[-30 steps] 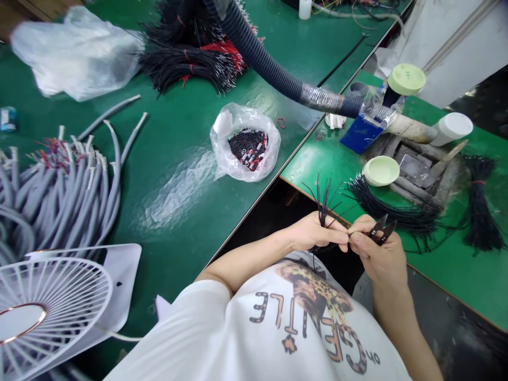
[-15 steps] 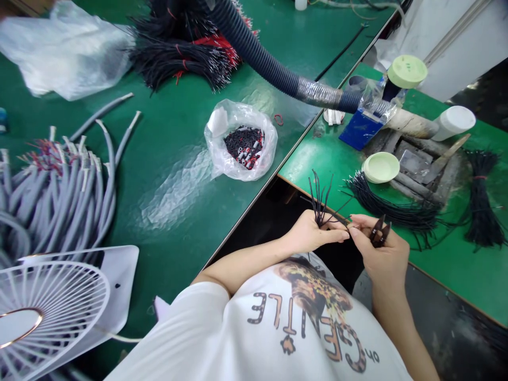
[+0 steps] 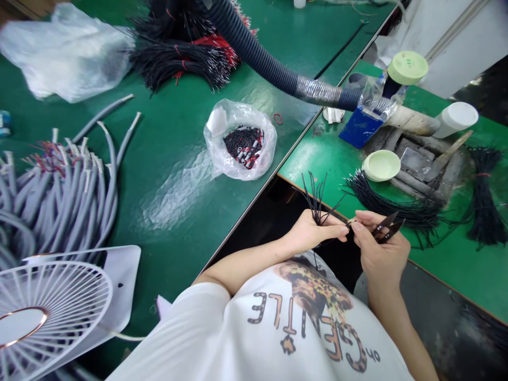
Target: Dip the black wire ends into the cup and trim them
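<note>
My left hand (image 3: 313,231) is closed around several thin black wires (image 3: 315,193), whose loose ends fan upward above the fingers. Thumb and forefinger pinch the wires close to my right fingertips. In my right hand (image 3: 379,246) a pair of dark thread snips (image 3: 389,227) lies in the palm, its two blades sticking out to the right. The right thumb and forefinger are pressed together at the wire end; what exactly sits between them is too small to make out. Just beyond the hands, a bundle of black wires (image 3: 397,203) with bared tips rests on the green bench.
A plastic bag (image 3: 214,151) of small black, red and grey parts stands on the green table. Grey cables (image 3: 59,206) and a white fan (image 3: 51,312) are at left. A ribbed hose (image 3: 270,61) crosses overhead to a blue box (image 3: 361,127), near a pale green dish (image 3: 381,165).
The snips in my right hand have swung further right, with their blades more spread. The wire ends in my left hand have shifted slightly left.
</note>
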{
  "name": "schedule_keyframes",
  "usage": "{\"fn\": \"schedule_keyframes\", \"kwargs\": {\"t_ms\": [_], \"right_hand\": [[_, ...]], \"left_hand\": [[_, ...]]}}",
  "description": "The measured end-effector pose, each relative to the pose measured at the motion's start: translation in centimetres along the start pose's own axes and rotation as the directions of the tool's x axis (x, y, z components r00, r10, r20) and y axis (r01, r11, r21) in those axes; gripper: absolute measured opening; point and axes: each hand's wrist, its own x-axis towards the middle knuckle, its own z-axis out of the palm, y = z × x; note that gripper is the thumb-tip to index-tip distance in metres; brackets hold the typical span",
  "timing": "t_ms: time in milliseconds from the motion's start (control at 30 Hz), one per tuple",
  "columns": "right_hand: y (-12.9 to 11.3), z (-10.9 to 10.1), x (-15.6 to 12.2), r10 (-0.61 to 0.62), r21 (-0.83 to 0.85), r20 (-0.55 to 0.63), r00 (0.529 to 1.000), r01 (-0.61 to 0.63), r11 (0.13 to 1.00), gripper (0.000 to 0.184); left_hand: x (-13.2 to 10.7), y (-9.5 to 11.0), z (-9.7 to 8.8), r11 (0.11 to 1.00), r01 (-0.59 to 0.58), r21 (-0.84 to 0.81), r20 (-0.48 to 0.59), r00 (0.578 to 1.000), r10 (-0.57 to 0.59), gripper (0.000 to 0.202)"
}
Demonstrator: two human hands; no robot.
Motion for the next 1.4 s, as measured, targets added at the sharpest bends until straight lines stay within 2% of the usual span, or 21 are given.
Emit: {"fn": "schedule_keyframes", "kwargs": {"t_ms": [533, 767, 967, 1133, 1400], "right_hand": [[-0.4, -0.5, 0.2, -0.078, -0.016, -0.009, 0.997, 0.078, 0.997, 0.020], [-0.5, -0.5, 0.2, -0.133, -0.096, -0.002, 0.991, 0.132, 0.987, 0.017], [-0.2, -0.5, 0.1, -0.102, -0.042, -0.017, 0.995, 0.101, 0.994, 0.017], [0.3, -0.5, 0.0, -0.053, 0.070, -0.006, 0.999, 0.053, 0.996, 0.020], [0.4, -0.4, 0.0, -0.076, 0.098, -0.015, 0.997, 0.077, 0.992, 0.019]], "left_hand": [[0.3, 0.4, 0.4, 0.999, 0.030, 0.025, 0.033, 0.999, -0.030, 0.035], [0.3, 0.2, 0.5, 0.997, 0.023, 0.068, 0.062, 0.998, -0.027, 0.036], [0.4, 0.9, 1.2, 0.999, -0.039, 0.025, 0.073, 0.997, 0.037, 0.038], [0.3, 1.1, 1.5, 1.000, -0.004, 0.020, 0.035, 0.999, 0.004, 0.035], [0.2, 0.9, 1.6, 1.000, 0.000, -0.008, 0.012, 1.000, 0.000, 0.031]]}}
